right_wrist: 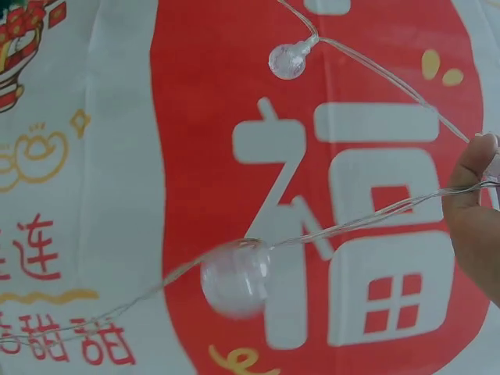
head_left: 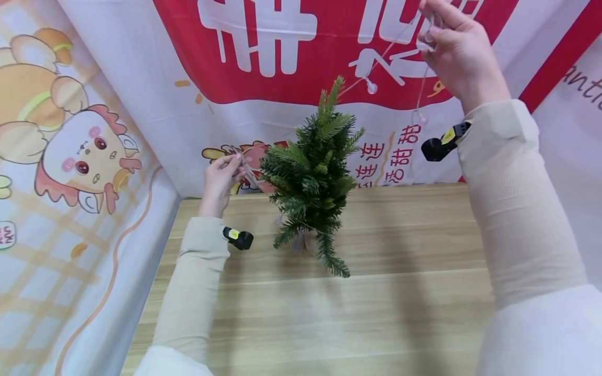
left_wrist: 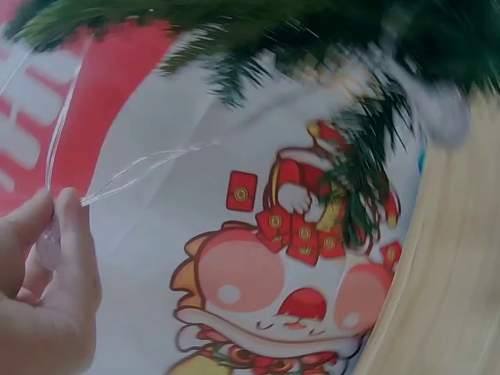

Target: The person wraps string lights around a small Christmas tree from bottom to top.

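Note:
A small artificial Christmas tree stands on the wooden table, its lower branches covering most of its base. Left of it, my left hand pinches the thin clear wire of a string of lights; in the left wrist view a bulb shows at the fingers. Raised high at the upper right, my right hand grips another stretch of the string. From there one strand, with a clear round bulb on it, slopes down to the treetop. A second strand hangs below the hand with a bulb.
The wooden table reaches up to a printed cloth backdrop with red and white lettering. On the left, another cloth with cartoon figures meets the table's edge. A small black camera is strapped to each wrist.

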Available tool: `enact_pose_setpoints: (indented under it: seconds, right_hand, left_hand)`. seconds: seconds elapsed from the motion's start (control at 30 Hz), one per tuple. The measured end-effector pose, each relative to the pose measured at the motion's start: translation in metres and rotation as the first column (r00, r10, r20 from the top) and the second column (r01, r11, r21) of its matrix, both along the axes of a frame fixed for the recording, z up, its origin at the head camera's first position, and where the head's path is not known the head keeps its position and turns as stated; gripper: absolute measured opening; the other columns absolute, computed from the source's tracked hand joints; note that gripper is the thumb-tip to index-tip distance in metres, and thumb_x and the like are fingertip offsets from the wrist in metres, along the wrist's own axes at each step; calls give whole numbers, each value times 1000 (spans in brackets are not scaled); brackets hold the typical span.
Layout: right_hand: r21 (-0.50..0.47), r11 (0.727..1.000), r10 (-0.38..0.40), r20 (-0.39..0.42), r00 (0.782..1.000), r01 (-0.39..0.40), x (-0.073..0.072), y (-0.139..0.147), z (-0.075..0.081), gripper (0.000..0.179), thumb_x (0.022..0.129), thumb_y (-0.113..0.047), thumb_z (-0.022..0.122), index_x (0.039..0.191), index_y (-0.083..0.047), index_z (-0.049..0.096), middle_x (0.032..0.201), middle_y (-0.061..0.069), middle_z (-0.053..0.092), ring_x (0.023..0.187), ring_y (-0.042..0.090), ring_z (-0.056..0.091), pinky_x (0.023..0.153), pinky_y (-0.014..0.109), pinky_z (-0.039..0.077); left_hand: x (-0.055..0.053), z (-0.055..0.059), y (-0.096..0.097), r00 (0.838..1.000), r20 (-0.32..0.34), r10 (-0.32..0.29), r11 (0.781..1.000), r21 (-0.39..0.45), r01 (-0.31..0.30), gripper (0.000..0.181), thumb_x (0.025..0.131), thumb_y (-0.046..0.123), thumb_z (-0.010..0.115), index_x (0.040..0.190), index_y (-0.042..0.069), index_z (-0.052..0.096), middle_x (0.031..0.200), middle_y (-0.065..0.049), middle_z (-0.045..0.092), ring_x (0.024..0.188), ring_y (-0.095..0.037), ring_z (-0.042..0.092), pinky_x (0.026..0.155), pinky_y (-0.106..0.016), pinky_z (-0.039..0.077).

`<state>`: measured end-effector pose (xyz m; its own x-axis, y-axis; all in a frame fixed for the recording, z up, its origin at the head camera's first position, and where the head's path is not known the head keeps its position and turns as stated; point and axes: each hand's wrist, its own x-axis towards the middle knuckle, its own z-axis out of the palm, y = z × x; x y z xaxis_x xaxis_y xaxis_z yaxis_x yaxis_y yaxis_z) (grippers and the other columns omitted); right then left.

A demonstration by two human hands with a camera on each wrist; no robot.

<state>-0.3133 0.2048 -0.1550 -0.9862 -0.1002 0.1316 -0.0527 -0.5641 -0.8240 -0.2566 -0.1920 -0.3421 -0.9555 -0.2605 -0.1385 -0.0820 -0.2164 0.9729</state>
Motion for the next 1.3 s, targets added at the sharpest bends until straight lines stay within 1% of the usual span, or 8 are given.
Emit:
enact_pose_setpoints:
  seconds: [0.13, 0.27, 0.4, 0.53, 0.67, 0.77, 1.07, 1.3]
  right_hand:
    - [17, 1000, -22, 51, 998, 21, -2, 11, -11, 34, 91, -3, 59, 119, -18, 68, 121, -4, 61, 94, 14, 49, 72, 22, 48]
    - [7, 1000, -17, 77, 997, 16, -4, 20, -22, 34, 90, -4, 60, 121, -17, 67, 124, -3, 59, 92, 15, 49, 71, 21, 46]
    - [-8, 1000, -18, 101, 995, 19, -5, 30, -32, 35, 89, -4, 60, 122, -16, 66, 124, -3, 59, 92, 15, 48, 67, 21, 48]
    - [7, 1000, -27, 117, 993, 26, -4, 41, -44, 36, 90, -5, 61, 123, -16, 65, 122, -4, 58, 91, 14, 48, 68, 20, 49]
    - [-7, 1000, -26, 145, 989, 28, -4, 51, -53, 36, 89, -5, 61, 123, -18, 66, 124, -6, 57, 91, 14, 49, 71, 20, 51]
    - [0, 999, -41, 182, 982, 42, -5, 56, -58, 36, 89, -5, 63, 121, -20, 67, 133, -9, 54, 95, 13, 49, 73, 20, 51]
    - [-24, 993, -109, 186, 977, 115, -9, 68, -66, 40, 86, -2, 65, 122, -20, 66, 136, -13, 49, 115, 9, 44, 76, 22, 54]
    - [-32, 994, -90, 247, 965, 101, -4, 84, -70, 38, 87, -3, 65, 119, -23, 69, 135, -17, 52, 128, 2, 36, 76, 24, 54]
  left_hand:
    - [0, 0, -5, 999, 36, -41, 974, 223, 32, 6, 93, 6, 59, 95, 9, 63, 85, 4, 67, 76, -5, 64, 74, -10, 55]
    - [-1, -1, -6, 997, 36, -66, 958, 282, 53, 22, 92, -3, 55, 111, 5, 63, 96, 1, 65, 84, -6, 65, 79, -11, 55]
    - [-4, -2, -8, 994, 32, -106, 966, 241, 95, 44, 96, -1, 49, 140, 1, 42, 126, -7, 58, 98, -8, 63, 86, -10, 53]
    - [-6, -7, -7, 987, 48, -151, 986, 77, 147, 50, 101, 11, 43, 147, 1, 28, 147, -17, 41, 116, -13, 57, 94, -11, 49]
    - [-9, -14, -1, 991, 71, -111, 989, -93, 117, 41, 100, 24, 45, 136, 5, 40, 124, -12, 58, 99, -13, 62, 87, -14, 54]
    - [-12, -17, 6, 997, 66, -47, 990, -133, 55, 30, 98, 26, 50, 122, 7, 47, 97, -2, 56, 79, -7, 59, 78, -15, 56]
    - [-17, -12, 20, 999, 30, -45, 998, 51, 44, 42, 96, 15, 56, 135, 6, 47, 100, 0, 56, 77, -3, 59, 75, -12, 55]
    - [-18, -9, 26, 984, 95, -149, 969, 213, 126, 49, 103, 32, 40, 146, 9, 36, 111, -3, 55, 95, -9, 57, 104, -24, 47]
